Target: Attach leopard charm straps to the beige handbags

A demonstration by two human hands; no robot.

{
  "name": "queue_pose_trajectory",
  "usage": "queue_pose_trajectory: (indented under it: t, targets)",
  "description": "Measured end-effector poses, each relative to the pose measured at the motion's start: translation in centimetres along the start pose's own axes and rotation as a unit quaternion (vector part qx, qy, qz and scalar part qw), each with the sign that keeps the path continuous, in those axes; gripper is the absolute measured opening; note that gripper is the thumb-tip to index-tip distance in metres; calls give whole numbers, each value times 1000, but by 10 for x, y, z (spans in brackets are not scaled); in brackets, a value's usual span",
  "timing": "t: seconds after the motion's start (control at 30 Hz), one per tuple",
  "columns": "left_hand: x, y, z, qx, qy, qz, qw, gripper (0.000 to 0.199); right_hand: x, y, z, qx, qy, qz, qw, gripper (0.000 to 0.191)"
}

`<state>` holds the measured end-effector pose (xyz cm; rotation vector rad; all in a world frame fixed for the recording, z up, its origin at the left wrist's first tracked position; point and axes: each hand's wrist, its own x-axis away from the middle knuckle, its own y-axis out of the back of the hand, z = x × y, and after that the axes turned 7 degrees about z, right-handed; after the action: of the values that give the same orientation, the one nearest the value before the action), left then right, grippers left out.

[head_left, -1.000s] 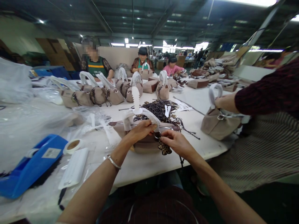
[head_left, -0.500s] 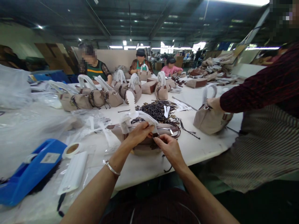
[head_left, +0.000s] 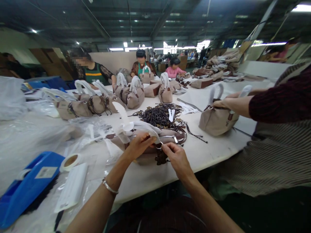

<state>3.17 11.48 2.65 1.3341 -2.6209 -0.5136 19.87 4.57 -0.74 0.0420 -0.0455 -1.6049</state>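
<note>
A beige handbag point(head_left: 145, 159) with brown trim and white-wrapped handles lies in front of me at the table's near edge. My left hand point(head_left: 141, 145) pinches the base of the wrapped handle point(head_left: 152, 129). Close on its right, my right hand point(head_left: 175, 155) has its fingers closed at a small metal ring point(head_left: 159, 146) by the handle. A dark brown charm point(head_left: 160, 158) hangs just below the ring, between my hands. Behind the bag lies a heap of black braided cords point(head_left: 157, 116) with white strips on it.
A blue tape dispenser point(head_left: 31, 187), tape roll point(head_left: 71, 161) and white box point(head_left: 72, 186) lie at left. Several finished-looking bags point(head_left: 77, 109) stand behind. At right a person's hands hold another bag point(head_left: 218, 122); others sit across the table point(head_left: 206, 158).
The dark charm and metal ring now show between my hands. The view has shifted slightly. At right, the person's arm has moved back to the right, and both their hands show at the bag.
</note>
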Motion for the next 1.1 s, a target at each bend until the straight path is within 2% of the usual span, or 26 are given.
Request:
queue_pose_trajectory:
  t: [0.27,0.67,0.87,1.1]
  targets:
    - [-10,4,4,-28,-4,7,1000,38,-3,1,-9,-62,-23,19,998,34]
    - [-10,6,3,-57,1,-1,998,36,-3,6,-4,-129,-69,71,987,43]
    - [-9,6,1,-66,2,-9,998,35,-2,4,-14,-223,-119,54,966,46]
    - [-10,4,0,-56,-4,-1,998,32,-4,-5,-15,-199,-82,20,976,38]
